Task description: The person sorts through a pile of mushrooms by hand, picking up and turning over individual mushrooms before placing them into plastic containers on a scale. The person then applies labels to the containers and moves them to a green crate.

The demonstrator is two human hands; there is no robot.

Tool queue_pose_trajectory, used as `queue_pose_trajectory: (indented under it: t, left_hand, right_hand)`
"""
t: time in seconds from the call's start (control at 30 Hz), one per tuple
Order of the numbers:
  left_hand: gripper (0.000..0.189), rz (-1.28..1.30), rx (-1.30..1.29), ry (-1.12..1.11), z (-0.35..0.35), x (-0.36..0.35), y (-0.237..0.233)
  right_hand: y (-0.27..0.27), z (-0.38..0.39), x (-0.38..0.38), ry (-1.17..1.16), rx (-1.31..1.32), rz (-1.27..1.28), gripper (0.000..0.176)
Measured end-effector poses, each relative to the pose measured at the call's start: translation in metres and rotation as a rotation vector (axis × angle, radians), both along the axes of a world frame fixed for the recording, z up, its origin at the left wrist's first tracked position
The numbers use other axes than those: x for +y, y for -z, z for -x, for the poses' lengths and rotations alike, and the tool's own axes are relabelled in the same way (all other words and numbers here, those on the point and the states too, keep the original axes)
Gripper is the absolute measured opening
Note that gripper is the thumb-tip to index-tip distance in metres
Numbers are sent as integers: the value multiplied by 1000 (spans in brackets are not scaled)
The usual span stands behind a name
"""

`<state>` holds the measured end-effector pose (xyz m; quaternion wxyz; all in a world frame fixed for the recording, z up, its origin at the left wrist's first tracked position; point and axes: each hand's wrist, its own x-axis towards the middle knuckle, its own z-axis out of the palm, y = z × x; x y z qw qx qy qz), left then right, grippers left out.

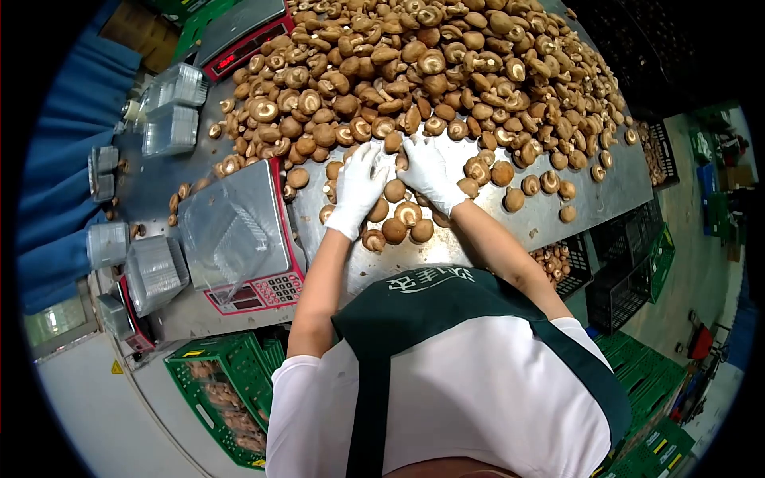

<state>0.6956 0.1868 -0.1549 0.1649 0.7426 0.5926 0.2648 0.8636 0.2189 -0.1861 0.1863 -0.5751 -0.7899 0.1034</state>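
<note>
A big heap of brown shiitake mushrooms (446,72) covers the far part of a steel table (613,187). Both my hands wear white gloves and lie side by side at the heap's near edge. My left hand (360,187) rests flat on several loose mushrooms (402,223), fingers spread. My right hand (429,174) lies on mushrooms next to it, fingers curved downward; whether it grips one is hidden. I wear a white shirt and a dark green apron.
A scale (263,291) with a clear plastic tray (231,227) on it stands left of my hands. Stacks of clear containers (169,111) and a second scale (243,40) sit farther left. Green crates (223,390) and black crates (617,279) stand on the floor.
</note>
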Motion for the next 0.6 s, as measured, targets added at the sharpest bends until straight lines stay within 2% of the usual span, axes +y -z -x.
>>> queue_pose_trajectory:
  t: [0.13,0.2,0.27,0.33,0.37,0.4,0.47,0.5,0.53,0.6]
  left_hand:
    - [43,11,56,10,-18,38,0]
    - [39,204,132,104,-27,49,1]
    - [35,130,196,97,-35,49,-1]
    - [35,92,319,36,-40,44,-2]
    - [40,37,336,47,-40,43,6]
    - [40,42,335,51,-38,42,13]
    - [44,58,188,-39,-38,42,11]
    - [45,147,72,-86,-39,39,6]
    - [45,146,73,-82,-40,34,-5]
    - [43,216,-377,-20,-45,22,-28]
  right_hand:
    - [-16,2,-5,3,81,153,46]
    - [-15,-6,-4,124,277,295,42]
    - [-26,-15,-6,227,567,270,39]
    - [-59,-32,-11,400,740,481,37]
    - [-55,-44,-10,400,902,499,36]
    - [-25,-56,-4,335,1154,486,33]
    - [-51,-69,-14,248,1417,630,32]
    - [-53,-75,-17,228,1510,762,37]
    - [-46,-82,-19,198,1576,898,46]
    - [-51,-84,-26,11,1620,992,56]
